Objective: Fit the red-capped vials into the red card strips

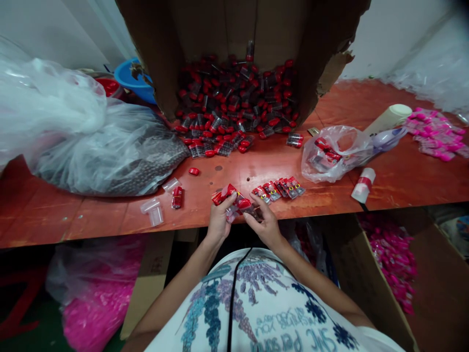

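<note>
My left hand (219, 218) is closed on some red printed plastic wrappers (229, 189) at the table's front edge. Close beside it, my right hand (268, 226) pinches a small clear tube with a red cap (246, 204) and dark contents. The wrappers and the tube meet between my hands, and I cannot tell whether they overlap. A row of red printed packets (279, 189) lies just beyond my right hand. To the left are a red-wrapped tube (177, 197), clear tubes (153, 211) and a loose red cap (194, 171).
An open cardboard box (154, 54) on its side spills many red-capped tubes (220, 127) onto the table. A clear bag of dark beads (110, 156) lies left. At right are a bag of red wrappers (326, 151), a white roll (364, 186) and pink packets (436, 132).
</note>
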`<state>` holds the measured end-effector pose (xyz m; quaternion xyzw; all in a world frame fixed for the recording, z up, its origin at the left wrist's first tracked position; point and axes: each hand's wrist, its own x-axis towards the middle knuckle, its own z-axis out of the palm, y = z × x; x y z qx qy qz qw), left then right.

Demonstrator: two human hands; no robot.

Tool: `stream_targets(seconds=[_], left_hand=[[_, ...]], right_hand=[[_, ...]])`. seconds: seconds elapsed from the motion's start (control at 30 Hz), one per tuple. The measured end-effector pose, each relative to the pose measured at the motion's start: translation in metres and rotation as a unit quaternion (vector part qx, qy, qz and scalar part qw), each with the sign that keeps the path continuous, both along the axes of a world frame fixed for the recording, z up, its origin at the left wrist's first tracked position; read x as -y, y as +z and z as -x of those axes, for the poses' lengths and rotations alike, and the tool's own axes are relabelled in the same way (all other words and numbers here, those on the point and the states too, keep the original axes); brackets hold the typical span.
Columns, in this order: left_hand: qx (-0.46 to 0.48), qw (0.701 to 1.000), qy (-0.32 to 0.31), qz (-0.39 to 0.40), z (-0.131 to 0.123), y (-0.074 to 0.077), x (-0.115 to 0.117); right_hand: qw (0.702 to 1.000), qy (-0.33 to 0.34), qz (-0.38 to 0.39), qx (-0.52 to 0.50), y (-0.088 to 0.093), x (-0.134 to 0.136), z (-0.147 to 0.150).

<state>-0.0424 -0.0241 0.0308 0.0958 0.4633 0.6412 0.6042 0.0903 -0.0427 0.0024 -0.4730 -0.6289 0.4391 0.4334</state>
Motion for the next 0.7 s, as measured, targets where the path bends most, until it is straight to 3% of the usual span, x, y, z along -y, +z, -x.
stream_targets(seconds=[0.37, 0.7], left_hand=[[0.017, 0.999, -0.047, 0.0, 0.0006, -0.0048, 0.0015], [0.018, 0.999, 0.006, 0.046, 0.002, -0.0068, -0.0015]], right_hand=[[0.995, 0.023, 0.069, -0.065, -0.0006, -0.0005, -0.0016], [0.995, 0.015, 0.079, -0.061, -0.0019, -0.0014, -0.0032]])
